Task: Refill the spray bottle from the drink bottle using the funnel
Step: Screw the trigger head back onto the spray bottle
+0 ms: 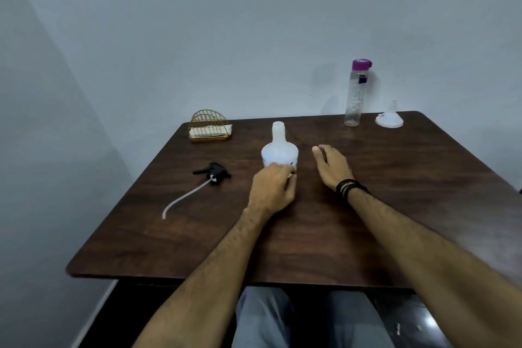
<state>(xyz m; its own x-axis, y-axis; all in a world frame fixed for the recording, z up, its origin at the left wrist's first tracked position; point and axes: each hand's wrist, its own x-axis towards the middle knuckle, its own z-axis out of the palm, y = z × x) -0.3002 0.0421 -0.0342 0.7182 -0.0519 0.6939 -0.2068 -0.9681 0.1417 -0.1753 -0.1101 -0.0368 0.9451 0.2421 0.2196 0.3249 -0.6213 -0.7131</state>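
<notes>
Desk (282,248) dark wood, seen from the seated side; clock directions taken on the desk top, 6 o'clock nearest.

Near centre: left hand (272,192) curled round the base of the spray bottle (279,151), gripping it. Bottle upright, white, neck open, no cap on it.

Just at 3 o'clock of the bottle: right hand (333,168) hovering palm down, fingers loosely extended, holding nothing, not touching the bottle. Black bands at that wrist.

At 9 o'clock of the bottle: spray head (213,172), black, lying on its side on the desk with its dip tube trailing toward 7 o'clock. Clearly off the bottle.

Far edge, about 11 o'clock: wire napkin holder (209,127), gold, with pale napkins in it.

Far edge, about 1 o'clock: drink bottle (356,93), clear, upright, purple lid on. Contents level cannot be told from here.

Beside it, toward 2 o'clock: funnel (389,117), white, resting wide end down, spout up.

Progress, judged: opening step done (spray head removed, bottle steadied). Remaining: fetch funnel and seat it in the neck, uncap drink bottle, pour, remove funnel, refit spray head. Early stage; no liquid transferred as far as visible.
</notes>
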